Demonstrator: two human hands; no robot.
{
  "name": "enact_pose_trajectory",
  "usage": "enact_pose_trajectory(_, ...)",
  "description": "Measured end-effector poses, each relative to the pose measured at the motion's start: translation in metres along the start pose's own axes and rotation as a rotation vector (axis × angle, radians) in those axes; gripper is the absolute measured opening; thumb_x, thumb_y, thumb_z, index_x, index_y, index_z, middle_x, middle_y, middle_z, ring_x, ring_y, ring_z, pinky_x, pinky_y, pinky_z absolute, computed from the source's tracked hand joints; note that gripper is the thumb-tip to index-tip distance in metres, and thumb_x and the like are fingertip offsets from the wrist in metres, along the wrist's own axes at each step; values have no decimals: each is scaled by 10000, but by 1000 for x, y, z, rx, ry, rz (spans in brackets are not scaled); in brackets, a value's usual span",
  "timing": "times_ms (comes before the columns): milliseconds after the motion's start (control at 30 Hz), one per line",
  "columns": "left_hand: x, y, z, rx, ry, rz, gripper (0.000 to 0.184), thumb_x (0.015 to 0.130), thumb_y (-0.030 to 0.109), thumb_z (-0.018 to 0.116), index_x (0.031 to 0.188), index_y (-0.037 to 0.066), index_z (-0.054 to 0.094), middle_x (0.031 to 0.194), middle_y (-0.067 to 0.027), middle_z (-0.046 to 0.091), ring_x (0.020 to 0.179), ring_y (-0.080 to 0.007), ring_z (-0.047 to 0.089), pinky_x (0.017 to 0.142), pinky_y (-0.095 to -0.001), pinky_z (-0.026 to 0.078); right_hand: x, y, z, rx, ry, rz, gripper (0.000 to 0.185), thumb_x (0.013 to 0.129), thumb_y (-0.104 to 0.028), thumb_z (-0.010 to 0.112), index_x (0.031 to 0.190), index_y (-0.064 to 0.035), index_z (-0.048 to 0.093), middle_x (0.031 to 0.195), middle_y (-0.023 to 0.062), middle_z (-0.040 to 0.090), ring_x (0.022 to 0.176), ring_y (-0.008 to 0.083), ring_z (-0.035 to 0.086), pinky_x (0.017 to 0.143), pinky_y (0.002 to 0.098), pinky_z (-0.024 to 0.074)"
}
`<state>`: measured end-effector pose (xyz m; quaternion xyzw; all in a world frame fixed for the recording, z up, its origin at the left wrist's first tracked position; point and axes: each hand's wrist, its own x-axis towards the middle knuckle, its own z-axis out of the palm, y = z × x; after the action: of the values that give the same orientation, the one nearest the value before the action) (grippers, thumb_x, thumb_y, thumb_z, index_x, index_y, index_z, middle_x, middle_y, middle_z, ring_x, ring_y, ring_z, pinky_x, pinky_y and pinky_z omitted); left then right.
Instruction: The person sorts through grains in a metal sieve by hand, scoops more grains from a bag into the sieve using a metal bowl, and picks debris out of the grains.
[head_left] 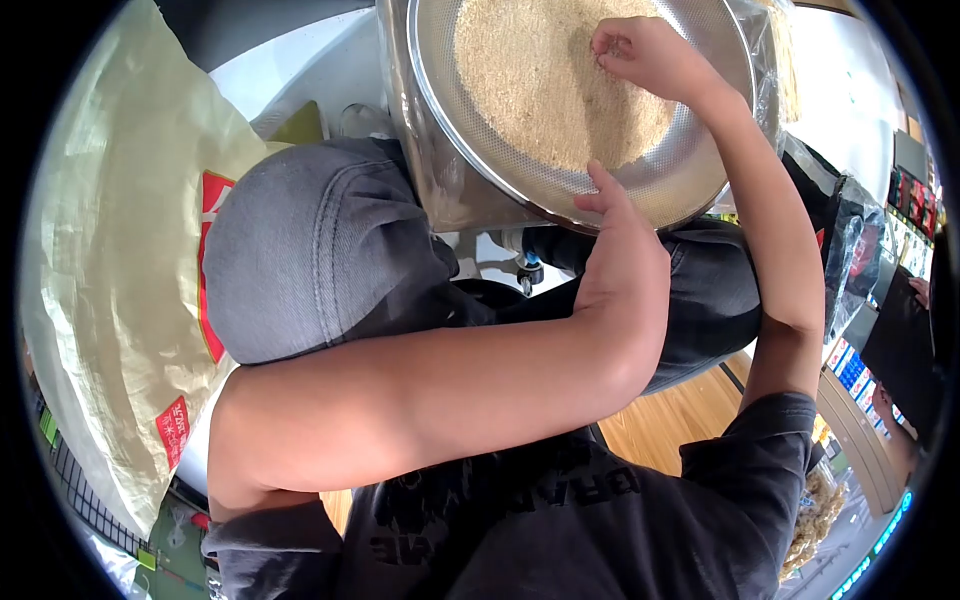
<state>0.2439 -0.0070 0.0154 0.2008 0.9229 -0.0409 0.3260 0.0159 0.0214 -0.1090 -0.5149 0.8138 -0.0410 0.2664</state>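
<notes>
A round metal mesh sieve point(440, 110) holds a wide layer of small tan grains point(530, 80). Over the grains at the far right, my right hand point(655, 58) is closed, its fingertips pinched together. Whatever may be between those fingertips is too small to make out. My left hand point(622, 235) reaches across the sieve's near rim, seen from its thumb side. Its thumb and one finger stand apart above the near edge of the grains, with nothing visible between them; the other fingers are hidden.
Clear plastic sheeting point(450, 190) lies under the sieve, above my knees. A large pale woven sack point(110, 250) with red print stands at the left. At the right are a black bag point(845, 220) and another person's hand point(920, 290). Wooden flooring point(670, 420) shows below.
</notes>
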Motion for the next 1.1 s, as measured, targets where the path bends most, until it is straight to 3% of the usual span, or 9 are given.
enact_pose_trajectory(333, 4, 1, -2, 18, -23, 26, 453, 919, 255, 612, 1307, 25, 650, 1276, -157, 634, 1213, -308, 598, 1157, -553, 324, -6, 9, 3, 123, 28, 50, 176, 896, -149, 713, 1028, -33, 720, 702, 50, 619, 650, 143, 579, 653, 327, 484)
enact_pose_trajectory(433, 2, 0, 3, 49, 79, 22, 394, 893, 223, 601, 1210, 7, 693, 1160, -142, 679, 1123, -295, 643, 1104, -506, 400, -12, 11, 5, 64, 180, -118, 179, 906, -159, 705, 1040, -42, 723, 725, 45, 644, 671, 144, 590, 663, 337, 488)
enact_pose_trajectory(533, 12, -3, 4, -28, 66, -8, 358, 920, 206, 570, 1207, 32, 693, 1176, -139, 675, 1143, -297, 629, 1094, -509, 392, -16, -13, -12, 61, 2, 86, 206, 925, -191, 691, 1093, -79, 730, 841, 65, 715, 761, 165, 655, 745, 344, 525)
enact_pose_trajectory(667, 28, 7, -1, -123, 98, -81, 320, 956, 185, 529, 1204, 66, 693, 1198, -136, 671, 1168, -299, 612, 1080, -514, 380, -6, 24, -9, -36, -27, 33, 269, 963, -288, 614, 1158, -149, 737, 1086, 91, 740, 976, 257, 706, 859, 391, 562)
enact_pose_trajectory(700, 25, 11, 0, -108, 117, -80, 313, 965, 179, 519, 1203, 74, 693, 1204, -135, 670, 1174, -300, 608, 1077, -516, 377, -16, 16, -14, 16, -21, 124, 278, 958, -295, 606, 1137, -131, 741, 1070, 115, 734, 963, 279, 703, 843, 401, 564)
enact_pose_trajectory(733, 28, 13, 10, -113, 214, -126, 311, 970, 185, 512, 1197, 75, 693, 1205, -122, 666, 1181, -285, 600, 1105, -518, 347, -20, 8, -16, -17, 93, -47, 287, 948, -316, 601, 1082, -111, 749, 1015, 136, 733, 939, 312, 700, 818, 417, 564)
enact_pose_trajectory(800, 30, 10, 23, -109, 144, -77, 308, 975, 180, 499, 1194, 89, 696, 1175, -105, 651, 1179, -266, 591, 1156, -535, 276, -10, 6, -1, -21, 49, 81, 245, 892, -291, 618, 981, -115, 764, 928, 129, 740, 924, 329, 699, 803, 427, 559)
enact_pose_trajectory(933, 27, 7, 30, -11, 180, -70, 298, 979, 178, 490, 1169, 85, 699, 1162, -105, 648, 1150, -276, 604, 1173, -549, 256, -15, 0, -8, 109, 204, 63, 169, 843, -163, 603, 919, -138, 751, 927, 121, 732, 926, 320, 691, 818, 434, 542)
enact_pose_trajectory(1100, 37, 12, 31, 27, 186, -41, 302, 997, 175, 463, 1162, 88, 702, 1141, -112, 657, 1133, -279, 613, 1172, -551, 263, -39, 20, -19, 144, 281, 156, 129, 858, -174, 630, 916, -127, 735, 916, 134, 725, 925, 331, 685, 811, 439, 540)
